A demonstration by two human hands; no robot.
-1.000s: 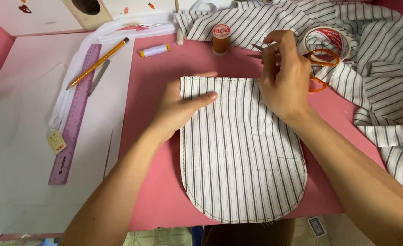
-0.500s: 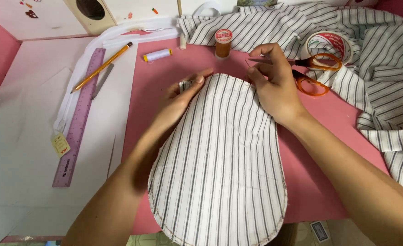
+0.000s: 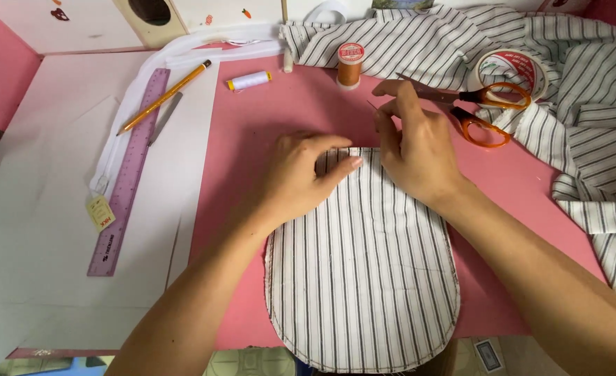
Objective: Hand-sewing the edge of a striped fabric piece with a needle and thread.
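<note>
**Striped piece squared up again, needle pinched at its top edge**

Head view, the only one. Half a second ago the striped fabric piece (image 3: 360,257) lay tilted with a rounded end toward the top; now I see it straight on the pink mat (image 3: 252,125), flat edge up, rounded end toward me. So the piece has been turned and reset, and both hands have moved to its upper edge.

Left hand (image 3: 297,177): palm down, fingers bent loosely, fingertips pressing the top left corner of the piece flat. It grips nothing, just pins the cloth down.

Right hand (image 3: 416,150): thumb and forefinger closed on a thin needle (image 3: 372,108), tip poking up-left; other fingers curled, heel of the hand resting on the piece's top right corner. I can't make out any thread.

Nearby: orange scissors (image 3: 482,108) just right of that hand, orange thread spool (image 3: 350,66) above it, purple ruler (image 3: 130,174) and pencil (image 3: 163,97) well left.
</note>
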